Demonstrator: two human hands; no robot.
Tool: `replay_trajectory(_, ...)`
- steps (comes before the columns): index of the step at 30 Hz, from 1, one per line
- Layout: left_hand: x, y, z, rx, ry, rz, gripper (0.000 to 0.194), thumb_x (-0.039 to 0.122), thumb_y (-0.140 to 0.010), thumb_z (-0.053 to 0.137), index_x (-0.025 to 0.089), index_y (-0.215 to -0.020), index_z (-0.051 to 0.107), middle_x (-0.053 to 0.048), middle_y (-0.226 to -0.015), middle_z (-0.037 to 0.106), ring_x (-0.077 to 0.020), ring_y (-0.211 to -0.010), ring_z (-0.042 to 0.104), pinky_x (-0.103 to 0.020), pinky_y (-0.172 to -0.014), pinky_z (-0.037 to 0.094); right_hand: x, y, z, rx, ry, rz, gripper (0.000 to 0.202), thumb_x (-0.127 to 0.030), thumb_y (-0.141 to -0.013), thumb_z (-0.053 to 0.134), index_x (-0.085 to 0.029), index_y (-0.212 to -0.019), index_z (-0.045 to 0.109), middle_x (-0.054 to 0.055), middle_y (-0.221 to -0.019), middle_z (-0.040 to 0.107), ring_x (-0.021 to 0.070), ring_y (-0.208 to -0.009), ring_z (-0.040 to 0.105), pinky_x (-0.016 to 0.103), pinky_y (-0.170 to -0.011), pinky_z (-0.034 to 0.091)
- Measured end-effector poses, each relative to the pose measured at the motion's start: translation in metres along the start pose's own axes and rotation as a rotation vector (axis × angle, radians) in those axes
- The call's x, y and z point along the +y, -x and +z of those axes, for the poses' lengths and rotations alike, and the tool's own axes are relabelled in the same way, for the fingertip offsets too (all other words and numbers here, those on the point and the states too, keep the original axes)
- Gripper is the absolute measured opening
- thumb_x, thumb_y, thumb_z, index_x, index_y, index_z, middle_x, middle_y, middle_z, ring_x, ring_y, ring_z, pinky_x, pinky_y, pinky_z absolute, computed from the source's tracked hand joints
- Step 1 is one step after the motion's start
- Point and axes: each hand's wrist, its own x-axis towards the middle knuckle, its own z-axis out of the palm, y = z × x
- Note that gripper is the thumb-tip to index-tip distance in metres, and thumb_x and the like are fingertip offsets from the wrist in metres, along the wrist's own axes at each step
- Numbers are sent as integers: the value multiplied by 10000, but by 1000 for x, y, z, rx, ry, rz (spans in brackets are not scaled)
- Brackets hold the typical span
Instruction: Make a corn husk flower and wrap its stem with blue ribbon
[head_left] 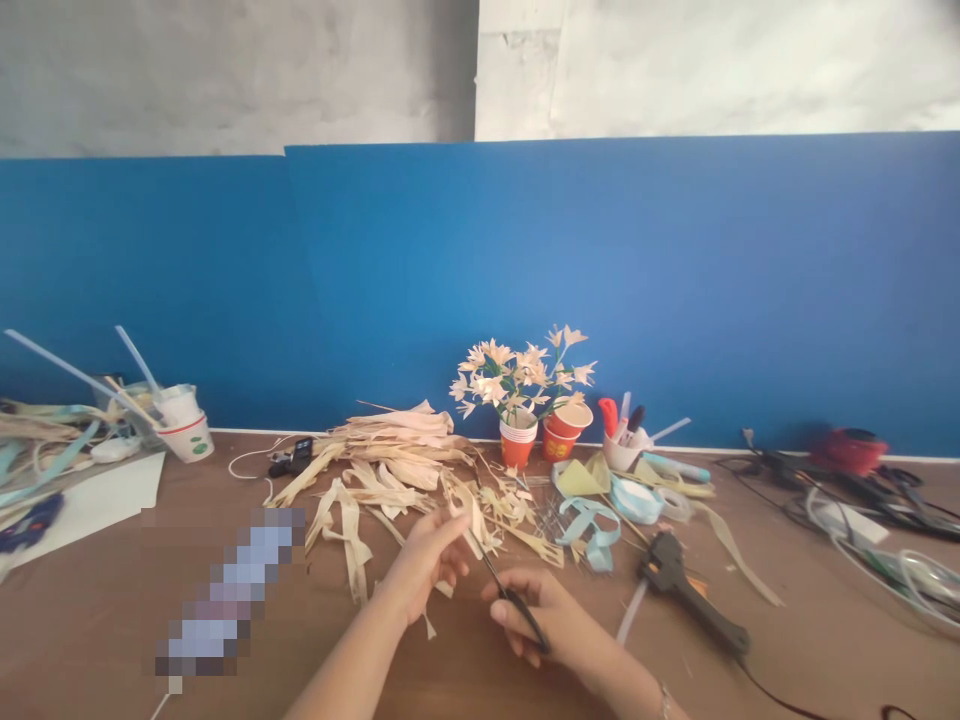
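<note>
My right hand [559,622] is closed around black-handled scissors [519,603], whose narrow blades point up and left toward my other hand. My left hand [426,562] pinches a pale dried husk strip [474,540] between thumb and fingers, right by the scissor tips. How far the blades are apart I cannot make out. Just beyond both hands lies a heap of dried husks [401,440] with cut scraps [517,505] to its right. Husk flowers [525,370] on green stems stand in red paper cups [517,445] behind the scraps.
A black glue gun [694,590] lies right of my hands, its cord running toward me. Light blue ribbon [592,530] is nearby. Cables [832,525] spread at far right. A white cup [187,435] with sticks and a blurred-out rectangular object [229,590] are at left. A blue partition [525,250] closes the back.
</note>
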Motion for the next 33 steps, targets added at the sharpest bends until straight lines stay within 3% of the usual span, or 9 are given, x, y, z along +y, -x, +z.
replay_trajectory(6, -2, 2, 2, -21, -84, 33, 227, 223, -600, 665, 144, -795, 580, 15, -664, 617, -63, -465, 538, -143, -366, 302, 1, -3, 0, 59, 4, -29, 490, -547, -595, 701, -148, -843, 566, -81, -424, 481, 48, -334, 376, 161, -325, 266)
replay_trajectory(12, -2, 4, 6, -11, -76, 49, 206, 199, -581, 660, 145, -768, 593, 14, -646, 624, -66, -470, 536, -159, -411, 332, 4, -4, 1, 73, 27, -43, 484, -537, -606, 694, -150, -859, 553, -67, -458, 498, 61, -361, 402, 169, -345, 290)
replay_trajectory(16, -3, 2, 8, 94, -71, 82, 201, 180, -588, 634, 144, -779, 585, 22, -621, 604, -69, -471, 529, -160, -425, 351, 7, -6, 0, 108, 10, -82, 436, -492, -613, 708, -169, -841, 525, -53, -547, 520, 77, -453, 447, 184, -413, 348)
replay_trajectory(21, -8, -3, 8, 254, -255, 219, 81, 229, -648, 569, 170, -691, 532, 52, -516, 505, -91, -424, 472, -180, -387, 334, 0, -5, -3, 394, 78, -289, 322, -388, -640, 713, -182, -807, 531, -46, -650, 511, 115, -621, 485, 227, -579, 423)
replay_trajectory(24, -13, 2, 13, 211, -507, 310, 130, 290, -714, 532, 195, -632, 498, 59, -465, 450, -111, -423, 451, -204, -405, 327, -6, -1, 0, 560, 103, -356, 330, -365, -654, 696, -199, -884, 528, -27, -736, 543, 150, -704, 514, 250, -614, 448)
replay_trajectory(27, -20, 10, 22, 205, -756, 513, 157, 260, -734, 524, 190, -594, 523, 37, -510, 477, -112, -486, 441, -221, -492, 331, -10, 1, 4, 612, 67, -371, 393, -328, -649, 695, -208, -976, 513, -11, -803, 574, 161, -711, 539, 251, -594, 457)
replay_trajectory(29, -24, 15, 27, 163, -806, 567, 156, 234, -728, 530, 190, -578, 527, 29, -534, 481, -116, -505, 441, -226, -504, 318, -10, -1, 5, 650, 17, -391, 349, -302, -654, 683, -201, -943, 515, -10, -775, 583, 158, -683, 547, 251, -590, 457)
replay_trajectory(31, -26, 15, 29, 105, -750, 544, 158, 235, -726, 537, 188, -575, 532, 20, -557, 495, -122, -527, 460, -228, -517, 328, -10, -3, 2, 672, -56, -422, 293, -294, -648, 685, -194, -866, 518, -7, -738, 589, 154, -662, 552, 251, -593, 458)
replay_trajectory(33, -25, 13, 28, 32, -596, 416, 199, 289, -730, 551, 189, -562, 517, 26, -530, 484, -115, -485, 446, -225, -485, 324, -12, -4, -3, 633, -139, -416, 309, -309, -623, 711, -192, -828, 513, -7, -706, 591, 145, -621, 554, 243, -567, 451)
